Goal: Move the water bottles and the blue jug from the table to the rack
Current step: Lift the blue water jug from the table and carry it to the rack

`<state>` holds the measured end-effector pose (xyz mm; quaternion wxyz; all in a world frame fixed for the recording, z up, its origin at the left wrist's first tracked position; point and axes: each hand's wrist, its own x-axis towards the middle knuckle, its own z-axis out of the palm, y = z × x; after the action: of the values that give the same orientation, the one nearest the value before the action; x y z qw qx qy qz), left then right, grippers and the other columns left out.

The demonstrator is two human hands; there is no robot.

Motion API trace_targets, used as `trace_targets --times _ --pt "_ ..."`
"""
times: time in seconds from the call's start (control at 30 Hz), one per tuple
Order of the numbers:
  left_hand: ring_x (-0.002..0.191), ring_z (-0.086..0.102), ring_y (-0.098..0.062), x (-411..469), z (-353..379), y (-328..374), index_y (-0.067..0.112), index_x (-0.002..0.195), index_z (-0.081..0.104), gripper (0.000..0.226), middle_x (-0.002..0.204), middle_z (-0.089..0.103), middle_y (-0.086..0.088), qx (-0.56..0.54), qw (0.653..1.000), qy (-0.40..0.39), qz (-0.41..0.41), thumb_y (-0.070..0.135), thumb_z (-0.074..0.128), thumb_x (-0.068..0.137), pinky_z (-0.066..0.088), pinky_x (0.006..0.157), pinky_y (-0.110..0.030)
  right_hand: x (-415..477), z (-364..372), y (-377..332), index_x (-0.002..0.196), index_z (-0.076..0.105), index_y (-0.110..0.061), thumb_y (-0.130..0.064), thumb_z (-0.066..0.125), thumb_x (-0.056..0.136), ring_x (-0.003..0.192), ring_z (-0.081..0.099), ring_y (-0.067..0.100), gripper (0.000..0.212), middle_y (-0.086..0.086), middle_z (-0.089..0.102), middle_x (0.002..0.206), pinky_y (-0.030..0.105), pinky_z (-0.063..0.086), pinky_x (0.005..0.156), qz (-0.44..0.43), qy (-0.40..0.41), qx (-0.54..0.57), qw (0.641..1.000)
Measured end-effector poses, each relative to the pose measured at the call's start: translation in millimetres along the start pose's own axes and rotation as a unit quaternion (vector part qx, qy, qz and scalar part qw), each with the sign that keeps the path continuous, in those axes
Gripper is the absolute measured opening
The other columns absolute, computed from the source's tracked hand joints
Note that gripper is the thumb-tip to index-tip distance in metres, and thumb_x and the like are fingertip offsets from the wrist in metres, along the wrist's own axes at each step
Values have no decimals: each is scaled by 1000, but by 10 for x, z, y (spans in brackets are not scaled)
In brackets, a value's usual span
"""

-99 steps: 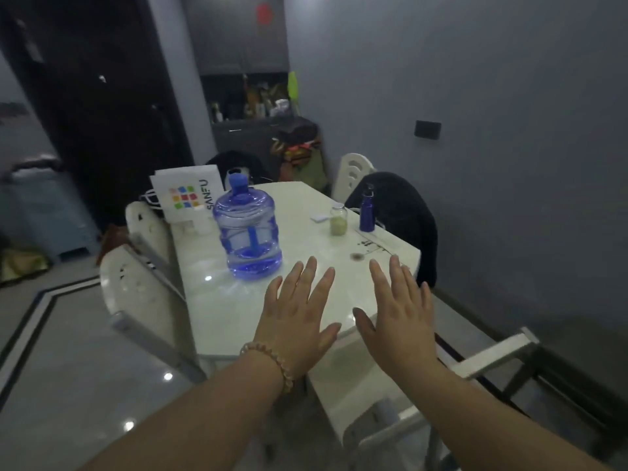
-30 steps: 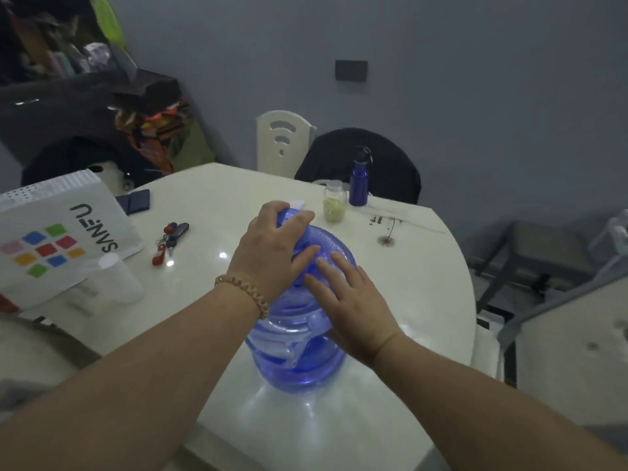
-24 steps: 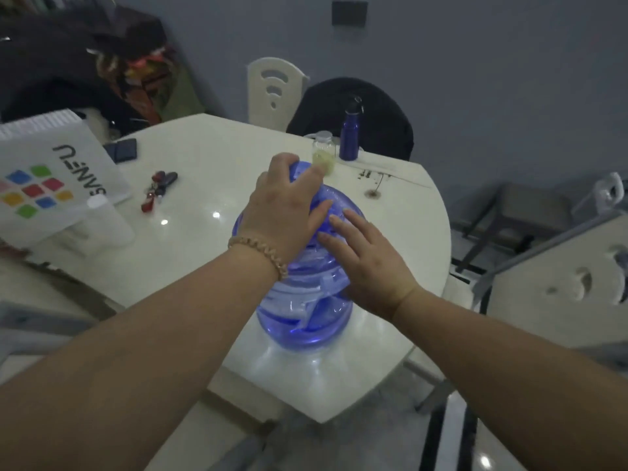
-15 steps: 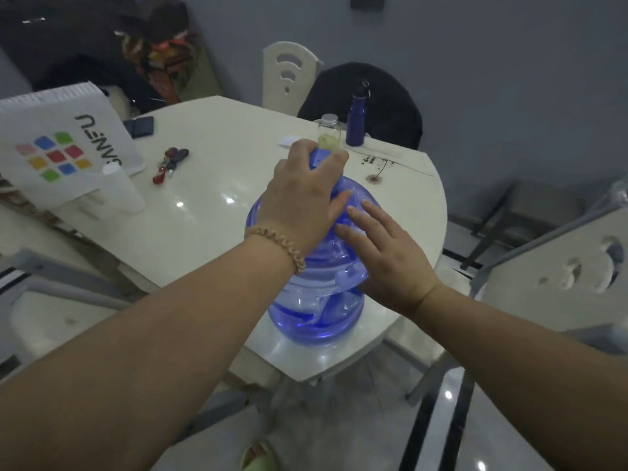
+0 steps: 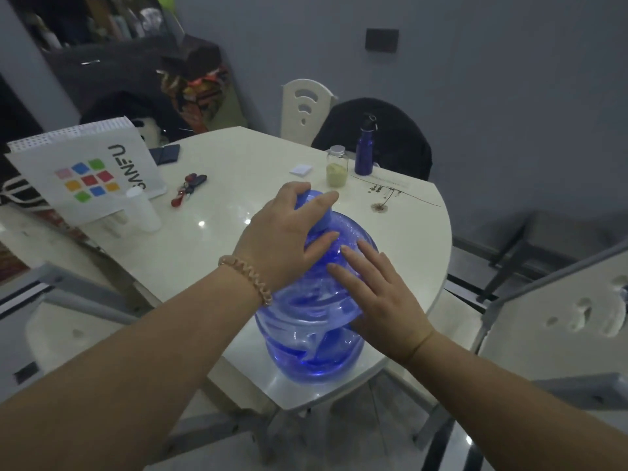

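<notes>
The big translucent blue jug stands at the near edge of the cream table. My left hand, a bead bracelet on its wrist, is wrapped around the jug's cap and neck. My right hand lies flat on the jug's right shoulder with its fingers spread. A dark blue metal water bottle stands at the table's far right edge. Beside it is a small clear bottle with a silver cap and yellowish contents. A dark shelf unit stands at the back left.
A white bag with coloured squares and a white cup sit at the table's left. Keys, a dark wallet and a white note lie mid-table. Chairs ring the table, including a white one at my right.
Both hands went from hovering over the table to resting on the jug. Over the last second the jug has slid toward the table's near edge, and my grip has stayed the same.
</notes>
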<state>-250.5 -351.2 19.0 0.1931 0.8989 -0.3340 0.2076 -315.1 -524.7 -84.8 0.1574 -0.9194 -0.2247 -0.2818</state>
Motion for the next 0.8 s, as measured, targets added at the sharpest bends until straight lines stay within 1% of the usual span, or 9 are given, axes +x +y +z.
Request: trace_targets --times 0.13,0.23,0.33,0.4,0.47,0.53,0.63,0.73,0.8 --pt "101 53 -19 170 -124 -214 21 126 58 55 121 51 -9 -35 996 -51 60 42 72 77 46 82 -25 -53 29 -11 136 35 -26 -20 87 66 137 30 28 87 9 29 147 48 43 101 24 50 54 997" --pt "106 57 -25 282 -60 -253 17 119 61 54 128 51 -12 -49 990 -69 114 42 76 73 49 83 -30 -67 84 -8 140 26 -29 -30 81 72 139 26 25 87 10 25 148 40 36 107 32 70 69 995" --pt "103 60 -26 317 50 -313 13 119 63 53 122 59 -14 -53 985 -35 162 45 69 77 53 83 -35 -96 145 58 143 19 -33 -39 77 75 140 24 22 90 10 21 151 34 34 108 102 82 88 987" --pt "97 61 -23 318 115 -364 11 117 64 51 113 64 -13 -67 982 -3 174 44 66 79 54 81 -34 -119 159 85 144 18 -36 -40 78 73 139 24 12 93 7 22 151 34 39 103 144 90 109 979" --pt "94 60 -20 316 146 -379 10 114 66 48 108 65 -12 -73 980 18 183 43 67 80 53 80 -30 -105 170 57 144 14 -41 -43 73 74 137 23 2 91 4 23 149 32 40 100 150 99 117 977" --pt "91 59 -20 347 180 -417 9 111 67 45 105 65 -13 -84 977 23 197 40 71 78 52 79 -29 -47 230 32 144 12 -43 -43 67 78 139 24 8 86 4 22 149 35 39 102 149 114 112 976" --pt "88 60 -21 383 154 -450 8 107 69 44 103 66 -14 -93 970 27 222 38 72 76 53 76 -30 13 262 48 146 13 -38 -35 69 82 139 27 30 85 7 22 149 51 36 106 95 127 52 986" --pt "88 62 -23 411 151 -465 7 105 69 42 102 66 -14 -103 965 19 241 37 71 76 52 76 -30 30 249 108 147 15 -33 -27 74 81 140 23 33 89 3 19 154 54 32 108 11 119 8 993" --pt "90 62 -23 420 150 -464 6 104 69 41 104 67 -14 -108 963 22 247 35 73 75 52 77 -31 46 235 112 147 16 -32 -27 76 81 139 24 37 89 1 17 155 57 31 107 -26 107 -15 994"
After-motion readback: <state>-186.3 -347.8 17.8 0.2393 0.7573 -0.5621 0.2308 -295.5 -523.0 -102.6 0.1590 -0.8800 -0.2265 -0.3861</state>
